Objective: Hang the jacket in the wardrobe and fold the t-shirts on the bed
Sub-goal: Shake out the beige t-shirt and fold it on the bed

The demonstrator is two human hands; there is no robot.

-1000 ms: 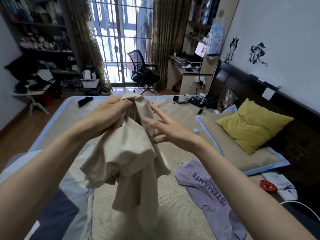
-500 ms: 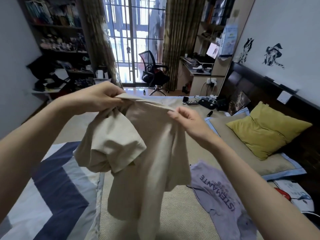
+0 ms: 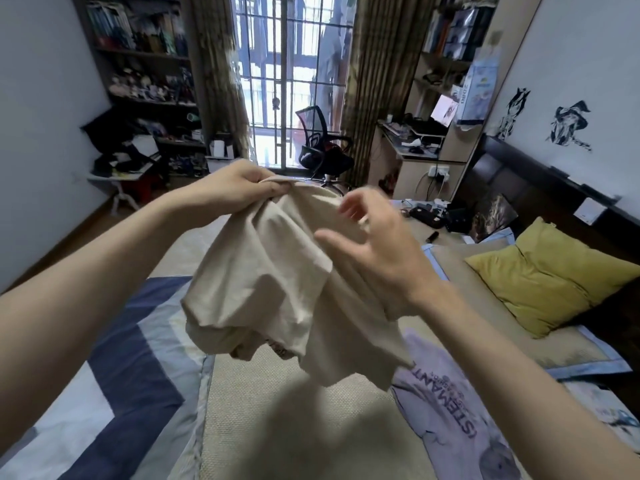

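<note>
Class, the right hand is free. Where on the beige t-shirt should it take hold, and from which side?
Probably the collar edge of the beige t-shirt, coming from the right, opposite the left hand pinching it. The shirt hangs bunched from that one point; the open right hand hovers beside it.

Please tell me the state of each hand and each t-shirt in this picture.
Left hand: grips the beige cotton t-shirt's top edge.
Right hand: open, fingers spread, blurred.
Beige cotton t-shirt: held up, crumpled, unfolded.
Lilac printed t-shirt: lying unfolded on the woven bed mat.
</note>
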